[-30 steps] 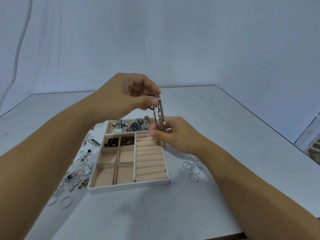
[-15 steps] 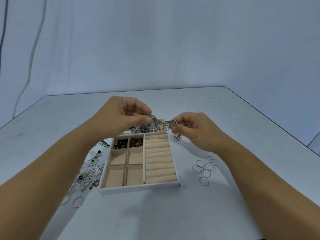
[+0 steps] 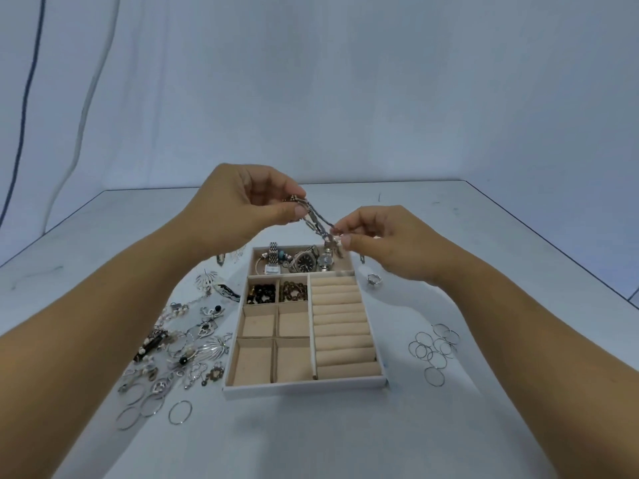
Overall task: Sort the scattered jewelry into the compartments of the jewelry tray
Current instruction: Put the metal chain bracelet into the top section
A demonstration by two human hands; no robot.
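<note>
A silver link bracelet [image 3: 316,221] is stretched between my two hands above the tray's far end. My left hand [image 3: 242,203] pinches its upper end and my right hand [image 3: 383,240] pinches its lower end. Below them lies the white jewelry tray [image 3: 304,387] with beige compartments. Its far compartment holds several watches [image 3: 304,261]. Two small compartments hold dark beads [image 3: 261,294] and brown beads [image 3: 293,291]. The other small compartments and the ring rolls [image 3: 340,323] hold nothing.
Silver earrings, pendants and hoops [image 3: 179,344] lie scattered on the table left of the tray. Several thin rings [image 3: 434,350] lie to its right, and one chunky ring [image 3: 374,280] sits by the tray's far right corner. A white backdrop hangs behind the table.
The bracelet went from hanging down to stretched between my hands. Both hands have since lifted a little, the left end now higher than the right.
</note>
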